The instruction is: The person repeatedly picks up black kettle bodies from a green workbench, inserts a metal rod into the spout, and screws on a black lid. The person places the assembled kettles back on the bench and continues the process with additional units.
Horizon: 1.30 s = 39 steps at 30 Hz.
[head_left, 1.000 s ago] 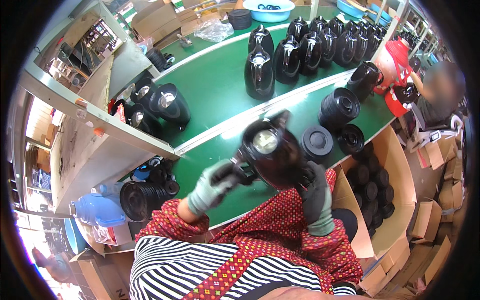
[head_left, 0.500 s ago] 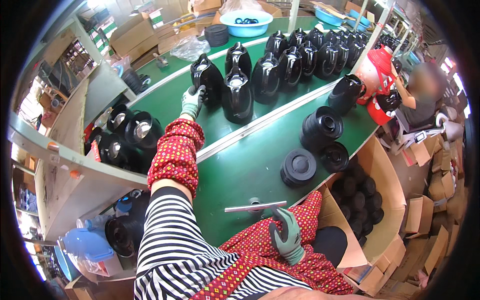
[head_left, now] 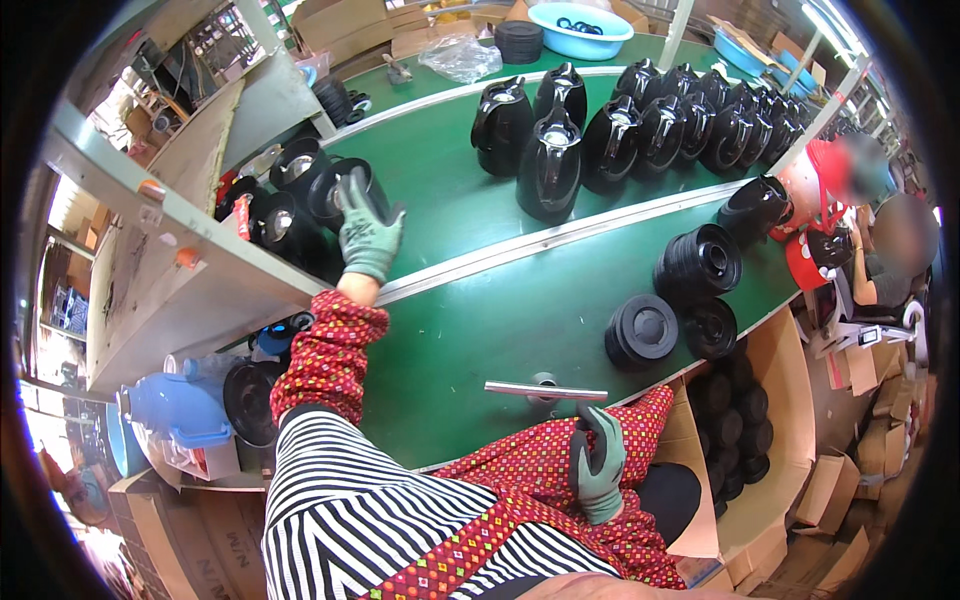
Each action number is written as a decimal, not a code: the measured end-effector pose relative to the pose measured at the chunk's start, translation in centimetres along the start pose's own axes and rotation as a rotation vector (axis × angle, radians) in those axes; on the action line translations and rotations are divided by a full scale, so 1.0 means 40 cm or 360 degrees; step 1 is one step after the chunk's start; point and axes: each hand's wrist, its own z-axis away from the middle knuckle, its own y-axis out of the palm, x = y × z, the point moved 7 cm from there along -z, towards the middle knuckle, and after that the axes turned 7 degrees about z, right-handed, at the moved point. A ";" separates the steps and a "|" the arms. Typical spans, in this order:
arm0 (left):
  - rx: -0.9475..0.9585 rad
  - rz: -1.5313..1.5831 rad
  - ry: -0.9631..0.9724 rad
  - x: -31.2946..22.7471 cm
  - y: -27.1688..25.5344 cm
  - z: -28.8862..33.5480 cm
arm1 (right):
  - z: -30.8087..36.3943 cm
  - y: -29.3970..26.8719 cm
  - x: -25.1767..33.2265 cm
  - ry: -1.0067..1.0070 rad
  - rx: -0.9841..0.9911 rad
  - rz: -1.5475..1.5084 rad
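Observation:
My left hand [head_left: 370, 235], in a grey-green glove, reaches over the nearest of several dark open-mouthed vessels [head_left: 330, 195] at the left. Its fingers are spread with the thumb apart, and nothing shows in its grasp; whether the fingertips touch the vessel I cannot tell. My right hand [head_left: 600, 468], gloved too, rests by my lap with curled fingers apart from the thumb, holding nothing visible. Just beyond it is a metal bar [head_left: 545, 390] on a round mount at the bench edge. Glossy black jugs [head_left: 550, 165] with handles stand upright in rows on the green surface.
Black round lids [head_left: 641, 332] are stacked at the right of the green bench [head_left: 480, 330]. A cardboard box [head_left: 785, 430] of black round parts stands beside my right leg. A metal rail [head_left: 560, 235] crosses the bench. A co-worker [head_left: 890, 265] sits far right.
My left hand has left the jug at the far left of the rows and moved toward me and left, to the dark vessels. The view has shifted left; my right hand stays by my lap.

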 end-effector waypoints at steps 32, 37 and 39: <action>0.1800 0.1902 -0.0289 -0.556 -0.028 0.521 | 0.145 -0.239 -0.133 0.0480 0.0146 -0.2312; 0.2565 0.2490 -0.0046 -0.595 -0.039 0.682 | 0.122 -0.258 -0.030 0.0512 0.0434 -0.1422; 0.2535 0.2655 -0.0042 -0.595 -0.034 0.723 | 0.085 -0.194 -0.060 0.0790 0.0644 -0.1837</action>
